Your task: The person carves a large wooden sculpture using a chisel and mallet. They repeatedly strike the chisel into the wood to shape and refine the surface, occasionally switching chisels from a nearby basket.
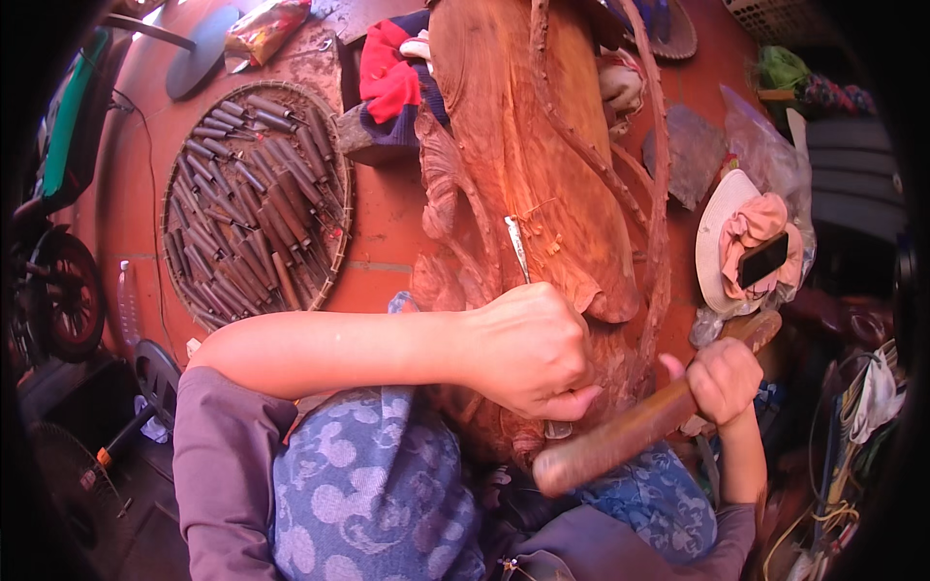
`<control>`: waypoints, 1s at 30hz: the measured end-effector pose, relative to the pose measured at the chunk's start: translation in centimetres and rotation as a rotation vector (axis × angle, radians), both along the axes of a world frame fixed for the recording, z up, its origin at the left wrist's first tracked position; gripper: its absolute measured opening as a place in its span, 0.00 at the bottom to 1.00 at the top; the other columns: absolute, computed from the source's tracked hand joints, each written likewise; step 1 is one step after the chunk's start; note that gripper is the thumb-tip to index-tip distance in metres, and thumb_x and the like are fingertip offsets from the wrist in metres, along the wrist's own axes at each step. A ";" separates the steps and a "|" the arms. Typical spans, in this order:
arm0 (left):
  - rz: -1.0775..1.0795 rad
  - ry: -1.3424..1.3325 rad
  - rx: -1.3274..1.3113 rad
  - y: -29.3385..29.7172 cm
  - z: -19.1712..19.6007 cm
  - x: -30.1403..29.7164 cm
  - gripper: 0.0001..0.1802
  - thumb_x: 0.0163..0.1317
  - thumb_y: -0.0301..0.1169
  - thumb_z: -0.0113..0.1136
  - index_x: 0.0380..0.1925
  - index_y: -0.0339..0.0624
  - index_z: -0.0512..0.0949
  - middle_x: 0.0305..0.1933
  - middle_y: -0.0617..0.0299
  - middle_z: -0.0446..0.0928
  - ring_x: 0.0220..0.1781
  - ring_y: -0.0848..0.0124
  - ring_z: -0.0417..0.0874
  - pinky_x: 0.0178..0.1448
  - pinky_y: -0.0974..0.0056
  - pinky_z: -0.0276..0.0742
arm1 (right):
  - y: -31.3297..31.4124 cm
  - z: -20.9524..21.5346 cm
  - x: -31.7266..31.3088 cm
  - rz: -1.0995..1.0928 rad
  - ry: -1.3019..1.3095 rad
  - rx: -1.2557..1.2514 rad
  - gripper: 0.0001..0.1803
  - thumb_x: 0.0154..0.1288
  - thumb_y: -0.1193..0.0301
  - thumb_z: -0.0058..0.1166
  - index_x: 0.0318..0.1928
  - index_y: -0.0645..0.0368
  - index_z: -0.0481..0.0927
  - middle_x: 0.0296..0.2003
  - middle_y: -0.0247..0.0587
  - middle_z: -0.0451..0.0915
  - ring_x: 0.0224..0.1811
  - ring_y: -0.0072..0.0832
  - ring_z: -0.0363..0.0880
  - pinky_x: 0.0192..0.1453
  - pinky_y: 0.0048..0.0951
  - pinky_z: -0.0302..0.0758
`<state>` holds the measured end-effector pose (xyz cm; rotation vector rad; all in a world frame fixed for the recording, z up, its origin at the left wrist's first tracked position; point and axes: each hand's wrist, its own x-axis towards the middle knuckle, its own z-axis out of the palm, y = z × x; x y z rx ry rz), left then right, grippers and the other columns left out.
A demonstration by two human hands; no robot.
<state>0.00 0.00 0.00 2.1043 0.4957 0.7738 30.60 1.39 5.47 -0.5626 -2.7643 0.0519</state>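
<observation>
Before me lies a large reddish-brown wood carving [499,107], with a smooth broad surface and twisting branch-like parts along its sides. My left hand [538,351] is closed in a fist around a carving chisel [518,250]. The chisel's metal blade points away from me onto the wood, beside a few curled shavings [553,242]. Most of its handle is hidden in the fist. To the right, my right hand [725,381] grips a wooden mallet [620,439], a thick rounded club. Its blurred head hangs just below my left fist, apart from it.
A round woven tray [347,208] full of chisels with dark handles sits on the red tiled floor at the left. Red and dark cloth [390,73] is tucked by the carving's far left. At the right are a hat [715,242] and a phone [763,259] on pink cloth.
</observation>
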 end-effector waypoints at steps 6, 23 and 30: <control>0.005 -0.024 -0.013 -0.2 0.1 0.5 0.19 0.59 0.37 0.63 0.12 0.42 0.74 0.17 0.58 0.72 0.21 0.56 0.78 0.25 0.54 0.72 | 0.8 1.4 -0.5 -0.027 -0.096 0.024 0.21 0.46 0.74 0.78 0.32 0.58 0.73 0.29 0.38 0.76 0.26 0.34 0.76 0.29 0.34 0.76; -0.007 0.062 0.004 1.1 0.1 -0.9 0.19 0.59 0.38 0.62 0.13 0.42 0.74 0.17 0.57 0.72 0.22 0.56 0.78 0.26 0.54 0.73 | 1.5 -0.1 -1.3 0.010 -0.018 0.048 0.20 0.48 0.75 0.77 0.31 0.58 0.73 0.28 0.38 0.75 0.26 0.34 0.77 0.29 0.34 0.76; -0.019 0.104 0.014 1.2 -0.1 -1.1 0.19 0.59 0.39 0.62 0.14 0.41 0.75 0.17 0.57 0.73 0.23 0.55 0.79 0.27 0.54 0.73 | 2.1 0.0 -1.6 0.033 -0.005 0.071 0.19 0.49 0.74 0.77 0.27 0.58 0.73 0.26 0.38 0.75 0.25 0.33 0.76 0.28 0.34 0.75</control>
